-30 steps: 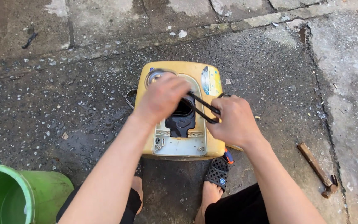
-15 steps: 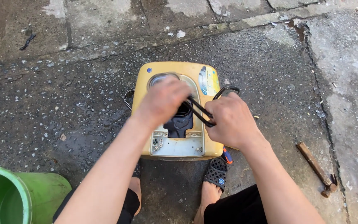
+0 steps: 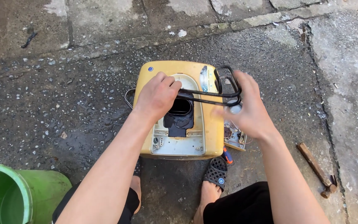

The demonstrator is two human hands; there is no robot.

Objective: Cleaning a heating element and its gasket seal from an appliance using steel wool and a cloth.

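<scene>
Left hand (image 3: pixel 157 96) pins the yellow plastic appliance casing (image 3: pixel 179 112) while right hand (image 3: pixel 245 108) grips a bent black metal heating loop (image 3: pixel 216 94); best drawn out straight and slowly.

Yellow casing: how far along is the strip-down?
Done: the yellow casing lies open-side up, and a small circuit board sits loose beside it. In hand: both the left hand and right hand grip a black looped metal element above the casing's opening. Left: the black inner part is still seated inside.
</scene>
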